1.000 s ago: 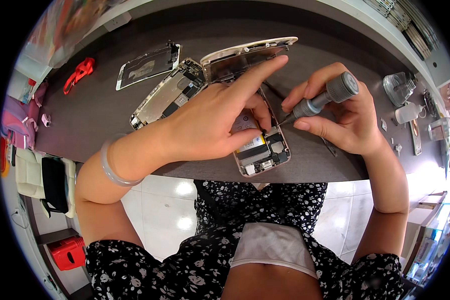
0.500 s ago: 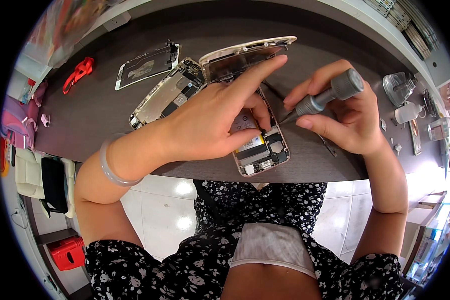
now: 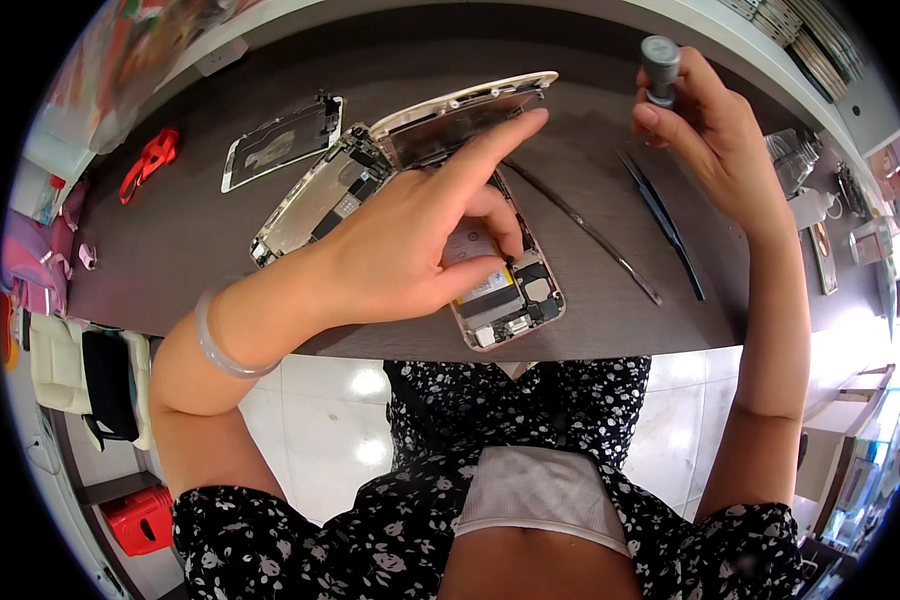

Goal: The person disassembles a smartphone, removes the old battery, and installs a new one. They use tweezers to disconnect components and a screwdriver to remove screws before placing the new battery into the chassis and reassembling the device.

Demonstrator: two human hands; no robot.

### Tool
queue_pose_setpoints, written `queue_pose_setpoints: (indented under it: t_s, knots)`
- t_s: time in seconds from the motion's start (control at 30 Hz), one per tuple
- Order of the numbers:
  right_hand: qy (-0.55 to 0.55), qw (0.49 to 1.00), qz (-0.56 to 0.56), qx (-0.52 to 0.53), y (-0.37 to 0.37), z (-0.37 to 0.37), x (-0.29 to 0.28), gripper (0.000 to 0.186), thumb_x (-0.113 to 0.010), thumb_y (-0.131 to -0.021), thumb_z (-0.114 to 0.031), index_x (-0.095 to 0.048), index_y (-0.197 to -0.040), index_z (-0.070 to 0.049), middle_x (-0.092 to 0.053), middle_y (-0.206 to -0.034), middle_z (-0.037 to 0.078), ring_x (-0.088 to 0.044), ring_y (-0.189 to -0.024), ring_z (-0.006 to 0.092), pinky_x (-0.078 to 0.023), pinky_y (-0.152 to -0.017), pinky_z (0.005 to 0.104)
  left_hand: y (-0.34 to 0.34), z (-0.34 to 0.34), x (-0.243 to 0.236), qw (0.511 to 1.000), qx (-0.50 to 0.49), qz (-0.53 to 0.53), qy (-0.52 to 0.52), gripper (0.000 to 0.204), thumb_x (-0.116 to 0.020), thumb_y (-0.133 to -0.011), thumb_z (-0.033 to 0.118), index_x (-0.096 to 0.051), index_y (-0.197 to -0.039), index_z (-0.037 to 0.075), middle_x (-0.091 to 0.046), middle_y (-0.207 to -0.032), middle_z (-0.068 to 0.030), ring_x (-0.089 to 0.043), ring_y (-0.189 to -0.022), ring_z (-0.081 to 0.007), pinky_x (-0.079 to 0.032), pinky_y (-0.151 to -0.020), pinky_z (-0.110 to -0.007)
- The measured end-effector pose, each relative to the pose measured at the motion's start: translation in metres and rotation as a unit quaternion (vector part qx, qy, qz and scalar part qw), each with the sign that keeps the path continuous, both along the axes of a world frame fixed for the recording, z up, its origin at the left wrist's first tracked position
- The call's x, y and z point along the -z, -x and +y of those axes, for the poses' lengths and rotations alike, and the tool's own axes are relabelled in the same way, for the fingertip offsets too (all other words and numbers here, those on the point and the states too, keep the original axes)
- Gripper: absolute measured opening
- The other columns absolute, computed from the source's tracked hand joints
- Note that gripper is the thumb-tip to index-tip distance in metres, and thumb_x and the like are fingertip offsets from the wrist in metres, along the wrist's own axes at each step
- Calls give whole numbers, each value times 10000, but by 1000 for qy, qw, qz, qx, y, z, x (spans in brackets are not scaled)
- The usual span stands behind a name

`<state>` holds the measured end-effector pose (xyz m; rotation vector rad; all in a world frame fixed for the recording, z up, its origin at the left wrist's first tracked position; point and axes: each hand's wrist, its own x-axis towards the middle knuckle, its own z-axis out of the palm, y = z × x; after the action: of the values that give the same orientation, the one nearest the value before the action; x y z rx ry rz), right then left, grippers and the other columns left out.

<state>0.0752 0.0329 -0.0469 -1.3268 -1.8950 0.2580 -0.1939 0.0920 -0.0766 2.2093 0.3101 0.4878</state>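
An opened smartphone (image 3: 538, 290) lies on the dark desk in front of me, its battery and inner parts exposed and its screen (image 3: 440, 128) raised at the far end. My left hand (image 3: 400, 245) rests over it. Thumb and a bent finger meet at a small dark part by the battery's edge, too small to make out; the index finger stretches toward the raised screen. Up at the right, above the desk, my right hand (image 3: 725, 140) grips a grey screwdriver (image 3: 661, 62) by its handle. The screwdriver's tip is hidden.
Dark tweezers (image 3: 662, 220) and a thin metal pry tool (image 3: 592, 230) lie right of the phone. A second phone housing (image 3: 295, 220) and a detached screen panel (image 3: 285, 145) lie left. Further out are a red strap (image 3: 150, 162), a glass jar (image 3: 792, 160) and a white bottle (image 3: 812, 207).
My right hand has lifted the screwdriver away from the phone, up and to the right, uncovering the tweezers and pry tool. The left hand keeps its place on the phone.
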Motion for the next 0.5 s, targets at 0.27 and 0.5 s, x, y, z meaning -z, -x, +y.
queue_pose_setpoints:
  t_s: [0.27,0.5]
  knots:
    - [63,995,71,15,-10,8,3,276,-578,-944,-296,-505,-1109,-88,-607,-700,37,-587,-654,97,-489,-610,243,0,0,0,1000,2,-3,-1,916,-657,-710,-36,-181,-1484,77,-664,-781,-13,-622,-834,-169,-389,-1011,-416]
    - [119,987,98,54,-10,10,4,326,-513,-967,-374,-469,-1155,-111,-614,-684,45,-611,-637,109,-503,-606,247,0,-1,-2,1000,-1,8,10,911,-659,-708,-41,-184,-1480,58,-666,-790,-10,-621,-843,-161,-392,-1016,-419]
